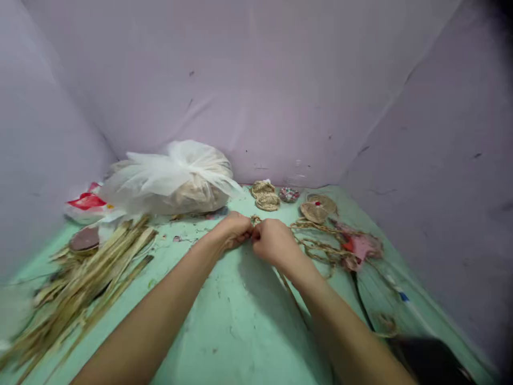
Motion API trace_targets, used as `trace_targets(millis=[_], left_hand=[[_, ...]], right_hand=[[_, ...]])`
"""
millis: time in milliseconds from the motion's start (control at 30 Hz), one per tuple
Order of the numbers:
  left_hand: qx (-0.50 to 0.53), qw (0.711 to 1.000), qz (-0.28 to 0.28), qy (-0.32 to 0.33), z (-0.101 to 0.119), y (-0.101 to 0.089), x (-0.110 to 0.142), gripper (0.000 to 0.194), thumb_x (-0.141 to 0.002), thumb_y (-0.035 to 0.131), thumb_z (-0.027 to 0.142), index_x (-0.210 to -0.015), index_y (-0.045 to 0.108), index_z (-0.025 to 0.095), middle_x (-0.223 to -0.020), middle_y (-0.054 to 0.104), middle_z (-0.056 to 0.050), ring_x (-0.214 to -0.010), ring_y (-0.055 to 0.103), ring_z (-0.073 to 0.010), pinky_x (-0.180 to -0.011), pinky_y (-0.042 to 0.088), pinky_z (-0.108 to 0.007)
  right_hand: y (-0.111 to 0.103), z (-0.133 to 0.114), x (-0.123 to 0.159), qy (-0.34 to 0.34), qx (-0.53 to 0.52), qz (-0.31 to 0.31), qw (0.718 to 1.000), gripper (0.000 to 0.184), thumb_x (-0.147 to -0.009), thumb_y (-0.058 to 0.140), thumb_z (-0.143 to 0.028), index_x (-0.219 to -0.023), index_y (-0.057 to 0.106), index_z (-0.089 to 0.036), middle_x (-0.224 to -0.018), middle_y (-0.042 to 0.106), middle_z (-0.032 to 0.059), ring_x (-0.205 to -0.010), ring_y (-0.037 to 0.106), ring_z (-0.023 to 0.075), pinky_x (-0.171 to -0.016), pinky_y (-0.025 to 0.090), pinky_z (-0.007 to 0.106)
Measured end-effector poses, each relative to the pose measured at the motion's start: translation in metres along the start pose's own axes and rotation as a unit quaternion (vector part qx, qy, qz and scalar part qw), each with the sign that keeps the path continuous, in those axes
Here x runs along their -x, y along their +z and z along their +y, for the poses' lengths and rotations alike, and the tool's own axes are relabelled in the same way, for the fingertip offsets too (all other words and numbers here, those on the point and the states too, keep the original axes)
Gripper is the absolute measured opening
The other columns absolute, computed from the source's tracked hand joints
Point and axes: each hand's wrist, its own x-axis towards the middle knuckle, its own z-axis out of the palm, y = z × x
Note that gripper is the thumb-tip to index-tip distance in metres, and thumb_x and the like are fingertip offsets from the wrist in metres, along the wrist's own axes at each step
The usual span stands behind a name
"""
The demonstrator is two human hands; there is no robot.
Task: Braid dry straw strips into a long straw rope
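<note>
My left hand and my right hand meet at the middle of the green table, knuckles almost touching. Both are closed, fingers wrapped round a twisted dried-fibre cord; a short bit of it shows just beyond them. The stretch inside my fingers is hidden. A thin strand runs from below my right hand toward me, partly behind the forearm. Loops of the same kind of braided cord lie to the right of my right hand.
Dried flat stalks are heaped at left, near a brown round lid. A white plastic bag stands at the back. Woven coils, a beaded piece, a round disc and a pink item lie back right; a dark object is near right.
</note>
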Motion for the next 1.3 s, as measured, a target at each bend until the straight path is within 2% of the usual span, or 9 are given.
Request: trace_targets(millis=[100, 200, 300, 467, 633, 767, 1000, 1100, 1300], left_hand=[[-0.071, 0.996, -0.039, -0.035, -0.002, -0.011, -0.009, 0.020, -0.053, 0.054, 0.013, -0.044, 0.036, 0.016, -0.031, 0.027, 0.006, -0.028, 0.020, -0.0030, -0.034, 0.009, -0.019], [-0.077, 0.993, -0.081, -0.033, -0.006, -0.019, -0.017, 0.022, -0.052, 0.059, 0.021, -0.046, 0.038, 0.017, -0.034, 0.027, 0.007, -0.030, 0.019, -0.0029, -0.034, 0.007, -0.019], [-0.049, 0.993, -0.106, -0.013, -0.009, -0.023, -0.020, 0.025, -0.050, 0.061, 0.024, -0.047, 0.038, 0.017, -0.036, 0.027, 0.007, -0.032, 0.019, -0.0026, -0.034, 0.007, -0.019], [-0.046, 0.994, -0.098, 0.023, -0.008, -0.019, -0.014, 0.022, -0.052, 0.058, 0.020, -0.046, 0.037, 0.016, -0.036, 0.028, 0.007, -0.031, 0.019, -0.0024, -0.034, 0.008, -0.019], [-0.126, 0.988, -0.052, 0.070, -0.005, -0.013, -0.009, 0.011, -0.052, 0.053, 0.012, -0.046, 0.044, 0.014, -0.033, 0.026, 0.007, -0.033, 0.018, -0.0034, -0.035, 0.011, -0.020], [-0.220, 0.966, 0.007, 0.134, -0.009, -0.015, -0.014, 0.002, -0.050, 0.053, 0.011, -0.050, 0.055, 0.012, -0.039, 0.037, 0.004, -0.039, 0.029, -0.0055, -0.038, 0.021, -0.020], [-0.256, 0.959, -0.014, 0.122, -0.004, -0.025, -0.012, 0.013, -0.055, 0.054, 0.020, -0.057, 0.062, 0.011, -0.044, 0.048, 0.000, -0.042, 0.039, -0.0086, -0.042, 0.029, -0.021], [-0.303, 0.947, 0.042, 0.101, 0.010, -0.048, 0.006, 0.014, -0.055, 0.055, 0.023, -0.059, 0.062, 0.011, -0.044, 0.047, 0.000, -0.042, 0.041, -0.0099, -0.043, 0.030, -0.021], [-0.435, 0.857, 0.260, 0.095, 0.026, -0.142, 0.102, 0.020, -0.059, 0.051, 0.030, -0.066, 0.064, 0.016, -0.054, 0.053, 0.001, -0.055, 0.047, -0.0127, -0.054, 0.035, -0.023]], right_hand=[[-0.011, 0.014, -0.005, -0.033, -0.082, -0.091, 0.992, 0.013, -0.058, 0.053, -0.017, -0.059, 0.065, -0.015, -0.054, 0.057, 0.0037, -0.053, 0.050, 0.0134, -0.045, 0.029, 0.022], [-0.015, 0.028, -0.013, 0.020, -0.229, -0.081, 0.970, 0.015, -0.064, 0.053, -0.023, -0.060, 0.063, -0.013, -0.053, 0.056, 0.0032, -0.052, 0.051, 0.0121, -0.045, 0.034, 0.020], [-0.010, 0.032, -0.021, 0.137, -0.390, -0.037, 0.910, 0.010, -0.068, 0.051, -0.017, -0.067, 0.059, -0.011, -0.060, 0.059, 0.0048, -0.053, 0.054, 0.0119, -0.049, 0.041, 0.020], [0.006, 0.019, -0.020, 0.186, -0.528, -0.162, 0.813, 0.008, -0.071, 0.047, -0.010, -0.064, 0.051, -0.012, -0.049, 0.052, 0.0025, -0.043, 0.051, 0.0113, -0.045, 0.043, 0.023], [0.018, 0.021, -0.023, 0.179, -0.520, -0.119, 0.827, 0.018, -0.069, 0.050, -0.008, -0.053, 0.045, -0.013, -0.034, 0.032, -0.0069, -0.029, 0.024, 0.0022, -0.032, 0.018, 0.016], [0.022, 0.030, -0.026, 0.166, -0.526, -0.138, 0.822, 0.013, -0.065, 0.054, -0.012, -0.052, 0.050, -0.010, -0.038, 0.039, -0.0041, -0.032, 0.025, 0.0016, -0.032, 0.015, 0.017], [0.025, 0.037, -0.026, 0.163, -0.568, -0.156, 0.792, 0.008, -0.060, 0.057, -0.014, -0.055, 0.052, -0.010, -0.041, 0.040, -0.0043, -0.034, 0.021, 0.0014, -0.033, 0.011, 0.017], [0.027, 0.038, -0.025, 0.167, -0.551, -0.145, 0.804, 0.007, -0.060, 0.056, -0.015, -0.056, 0.052, -0.011, -0.039, 0.036, -0.0056, -0.033, 0.020, 0.0017, -0.034, 0.010, 0.018], [0.030, 0.038, -0.025, 0.168, -0.527, -0.153, 0.819, 0.016, -0.059, 0.060, -0.020, -0.052, 0.047, -0.013, -0.037, 0.029, -0.0073, -0.034, 0.019, 0.0020, -0.034, 0.010, 0.018]])
